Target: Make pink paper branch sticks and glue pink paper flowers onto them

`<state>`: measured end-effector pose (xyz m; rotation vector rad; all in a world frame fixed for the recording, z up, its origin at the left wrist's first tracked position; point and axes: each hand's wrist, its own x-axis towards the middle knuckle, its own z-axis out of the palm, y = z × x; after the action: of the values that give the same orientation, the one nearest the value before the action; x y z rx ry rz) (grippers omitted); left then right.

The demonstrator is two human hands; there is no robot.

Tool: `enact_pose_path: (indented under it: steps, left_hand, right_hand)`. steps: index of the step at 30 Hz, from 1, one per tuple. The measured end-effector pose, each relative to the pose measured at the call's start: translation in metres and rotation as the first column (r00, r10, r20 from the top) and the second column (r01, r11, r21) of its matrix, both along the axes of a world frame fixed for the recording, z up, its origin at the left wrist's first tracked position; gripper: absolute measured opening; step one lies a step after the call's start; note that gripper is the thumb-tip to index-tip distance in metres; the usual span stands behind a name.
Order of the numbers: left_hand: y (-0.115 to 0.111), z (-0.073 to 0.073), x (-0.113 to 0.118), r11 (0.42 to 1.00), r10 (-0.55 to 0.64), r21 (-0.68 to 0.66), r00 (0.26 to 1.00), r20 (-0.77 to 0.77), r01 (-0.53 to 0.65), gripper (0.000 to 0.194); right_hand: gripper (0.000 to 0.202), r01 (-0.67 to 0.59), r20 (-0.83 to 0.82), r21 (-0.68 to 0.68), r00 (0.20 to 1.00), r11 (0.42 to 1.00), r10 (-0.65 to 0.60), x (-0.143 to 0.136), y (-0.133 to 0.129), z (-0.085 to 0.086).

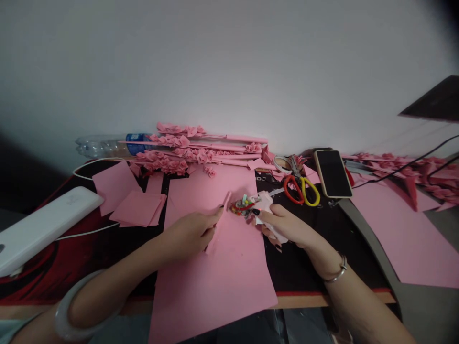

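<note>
You are working at a desk covered by a black and red mat, pushed up against a plain pale wall. A wooden front edge shows along the near side. At the right a grey surface carries another wide pink sheet, crossed by two dark cables.

Your left hand is closed on a folded pink paper strip, pinching it near its far end; the strip stands up at an angle over the large pink sheet that lies in front of you and overhangs the near edge. Your right hand is clamped around a small tool with a pale body, its far tip crowded with red and green bits; I cannot tell what tool it is. The two hands are apart, the tool's tip just right of the strip.

Counted: one pair of scissors with one red and one yellow handle loop, lying just far-right of your right hand; one phone face up beside them; one roll of tape behind the scissors; one clear plastic bottle on its side against the wall at far left; one white oblong device at the near left, with a white cable by it. One stack of small pink squares sits left of centre, with one single pink sheet beyond it. Along the wall lies a heap of pink paper flower stems, too tangled to count. You wear one pale bangle on the left wrist and one thin bracelet on the right.
</note>
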<state>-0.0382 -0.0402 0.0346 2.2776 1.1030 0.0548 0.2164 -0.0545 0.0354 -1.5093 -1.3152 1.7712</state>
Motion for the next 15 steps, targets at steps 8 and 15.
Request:
enact_pose_path:
  steps: [8, 15]
  left_hand:
    - [0.0001, 0.0004, -0.0002, 0.999, 0.0, -0.032, 0.998, 0.069, 0.002, 0.058]
    - [-0.0001, 0.0033, 0.0009, 1.0, -0.007, 0.008, 1.0, 0.019, 0.007, 0.06]
  right_hand:
    - [0.028, 0.196, -0.035, 0.107, 0.981, 0.975, -0.193, -0.0047, 0.0067, -0.001]
    - [0.027, 0.048, 0.024, 0.027, 0.999, 0.998, -0.048, 0.0, 0.0034, -0.001]
